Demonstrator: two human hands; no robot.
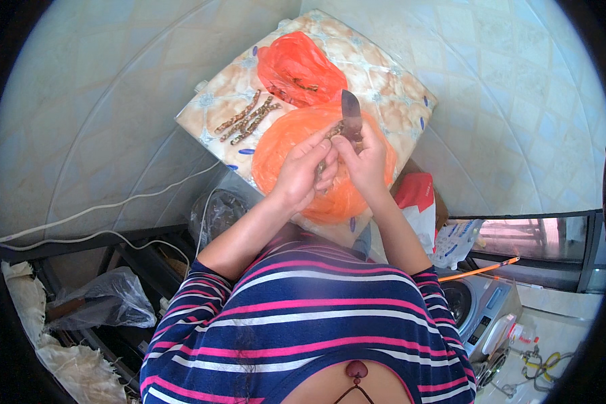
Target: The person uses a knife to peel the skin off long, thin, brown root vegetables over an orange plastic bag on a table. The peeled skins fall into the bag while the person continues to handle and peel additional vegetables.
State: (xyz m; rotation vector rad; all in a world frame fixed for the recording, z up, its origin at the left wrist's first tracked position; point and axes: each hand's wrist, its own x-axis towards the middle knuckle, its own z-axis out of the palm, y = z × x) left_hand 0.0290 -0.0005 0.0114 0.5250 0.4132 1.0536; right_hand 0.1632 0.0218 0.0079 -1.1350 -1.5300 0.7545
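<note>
My left hand (pixel 305 169) is closed around a knobbly brown root-like stick (pixel 335 130), held over an orange plastic bag (pixel 278 136) on the table. In my right hand (pixel 363 156) is a knife, its dark broad blade (pixel 351 113) pointing away from me; the thumb touches the stick near my left thumb. Several similar mottled sticks (pixel 250 118) lie on the tablecloth to the left. Behind the orange bag, touching it, sits an open red plastic bag (pixel 303 63) with some dark pieces inside. The fingers hide part of the stick and the knife's handle.
The table (pixel 399 81) has a patterned cover and stands in a tiled corner. White cables (pixel 106 206) run along the left wall. Clear plastic bags (pixel 116 300) lie at lower left. On the right are a red and white bag (pixel 418 202), an orange stick (pixel 480 268) and a grey washing machine (pixel 490 303).
</note>
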